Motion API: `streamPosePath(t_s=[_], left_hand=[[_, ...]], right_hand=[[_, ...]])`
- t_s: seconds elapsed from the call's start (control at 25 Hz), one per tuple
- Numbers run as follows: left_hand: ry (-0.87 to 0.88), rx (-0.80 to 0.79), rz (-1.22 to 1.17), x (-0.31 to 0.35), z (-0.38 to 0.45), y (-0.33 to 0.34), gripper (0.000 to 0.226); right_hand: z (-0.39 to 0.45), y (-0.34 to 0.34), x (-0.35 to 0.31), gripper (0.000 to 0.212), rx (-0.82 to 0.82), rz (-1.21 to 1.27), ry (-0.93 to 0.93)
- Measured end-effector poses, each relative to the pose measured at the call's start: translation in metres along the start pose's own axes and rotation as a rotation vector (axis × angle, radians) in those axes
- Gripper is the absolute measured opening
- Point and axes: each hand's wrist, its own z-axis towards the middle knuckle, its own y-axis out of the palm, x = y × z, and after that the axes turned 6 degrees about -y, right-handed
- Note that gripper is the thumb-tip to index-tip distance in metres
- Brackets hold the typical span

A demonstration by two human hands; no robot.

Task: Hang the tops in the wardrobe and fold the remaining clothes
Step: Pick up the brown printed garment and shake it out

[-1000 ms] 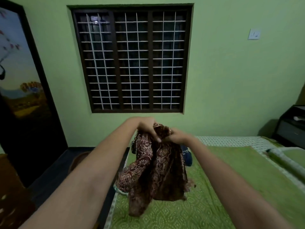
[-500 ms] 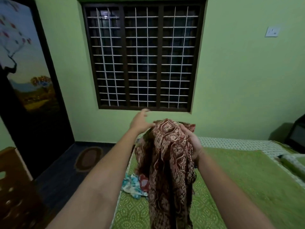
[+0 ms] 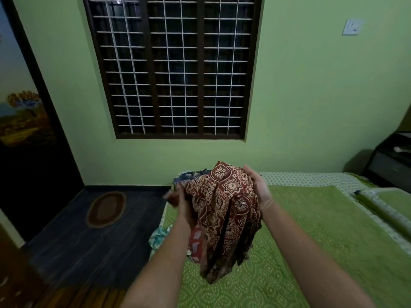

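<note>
A bed (image 3: pixel 322 241) under a green quilted cover with a pale dotted print is filling the lower right of a green-walled room, below a dark-framed window (image 3: pixel 173 67) with a white grille; an oval rug (image 3: pixel 106 208) is lying on the dark floor. Above the bed, a maroon block-printed garment (image 3: pixel 222 210) is hanging bunched, its length running downward. The left hand (image 3: pixel 181 202) and right hand (image 3: pixel 259 190) are clutching its upper folds from either side. More crumpled clothes (image 3: pixel 159 237) are lying at the bed's left edge.

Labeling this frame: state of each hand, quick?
Left hand: grips the garment from its left side.
Right hand: holds the garment's right side, fingers curled over the top.
</note>
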Motion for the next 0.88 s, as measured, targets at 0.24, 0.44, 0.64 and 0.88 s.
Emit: streamPosePath(t_s=[0.24, 0.44, 0.64, 0.88], left_hand=[[0.314, 0.530, 0.514, 0.047, -0.003, -0.047, 0.045], [0.415, 0.592, 0.732, 0.066, -0.011, -0.063, 0.051], [0.468, 0.466, 0.634, 0.108, -0.009, -0.065, 0.038], [0.617, 0.612, 1.114, 0.096, -0.015, -0.081, 0.050]], right_hand=[[-0.006, -0.091, -0.006, 0.066, 0.192, -0.459, 0.144], [-0.014, -0.111, -0.022, 0.036, 0.354, -0.612, 0.136], [0.016, -0.109, -0.068, 0.042, 0.246, -0.589, -0.040], [0.023, -0.112, -0.051, 0.035, 0.368, -0.902, -0.107]])
